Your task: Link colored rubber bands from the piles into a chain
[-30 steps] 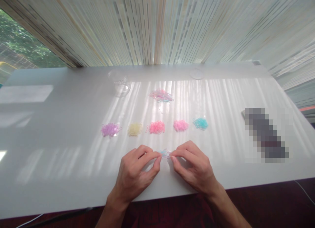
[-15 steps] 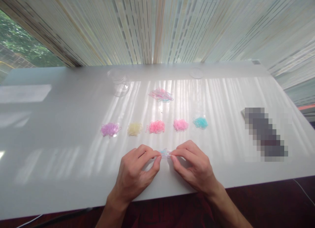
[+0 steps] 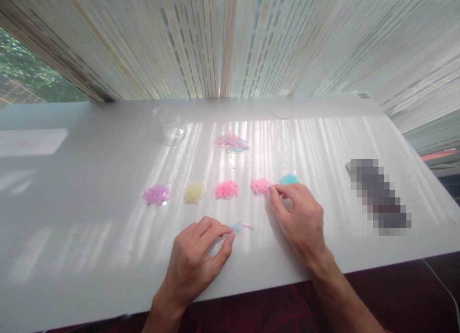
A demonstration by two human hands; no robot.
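Note:
In the head view, my left hand (image 3: 203, 249) rests over the near table, thumb and index finger pinched together at the left end of a small bunch of thin pale-blue and pinkish loops (image 3: 237, 227). Whatever lies between those fingertips is too small to make out. My right hand (image 3: 300, 215) reaches forward with its fingertips closed at the right edge of a pink pile of thin loops (image 3: 259, 186); what it grips cannot be made out. Partly behind that hand lies a teal pile (image 3: 289, 179). Leftward sit a coral-pink pile (image 3: 226, 189), a yellow pile (image 3: 194, 192) and a purple pile (image 3: 157, 195).
A mixed pile of longer-looking pastel loops (image 3: 232, 142) lies farther back. A clear jar (image 3: 174, 132) stands at the back left, and a clear round lid (image 3: 282, 111) at the back. On the right lies a blurred-out dark oblong (image 3: 379, 196). Striped curtains (image 3: 219, 45) hang behind the white table (image 3: 89, 189).
My right hand has left the small bunch and moved forward and right to the pink pile. My left hand stays by the bunch. The view has shifted slightly.

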